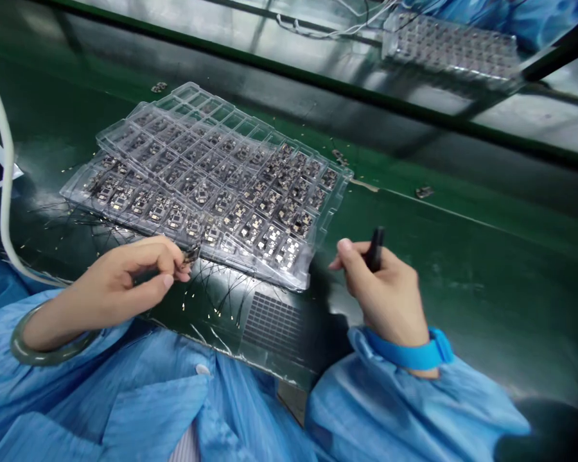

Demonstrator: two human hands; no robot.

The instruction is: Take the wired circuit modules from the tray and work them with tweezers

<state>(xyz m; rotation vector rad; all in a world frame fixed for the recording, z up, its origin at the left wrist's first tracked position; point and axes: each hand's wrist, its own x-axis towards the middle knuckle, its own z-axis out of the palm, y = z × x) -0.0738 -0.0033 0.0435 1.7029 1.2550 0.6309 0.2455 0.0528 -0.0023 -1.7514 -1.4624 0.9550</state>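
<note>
My left hand point(139, 273) is at the front edge of the stacked clear plastic trays point(313, 253), thumb and fingers pinching a small circuit board point(191, 255). Rows of little circuit boards point(173, 215) fill many of the tray pockets, and thin black wires point(221, 292) with gold-coloured tips hang out over the front. To the right of the trays, my right hand point(383, 282) is closed around a slim black tool point(376, 249). Only its upper end shows above the fist, so its kind is unclear. The right fingertips are apart from the trays.
A sheet of small dark squares point(273, 321) lies at the green table's point(467, 269) near edge. Loose boards lie behind the trays point(158, 86) and at the right point(424, 191). A white cable point(6, 167) runs down the left. Another filled tray point(453, 45) sits beyond the green rail.
</note>
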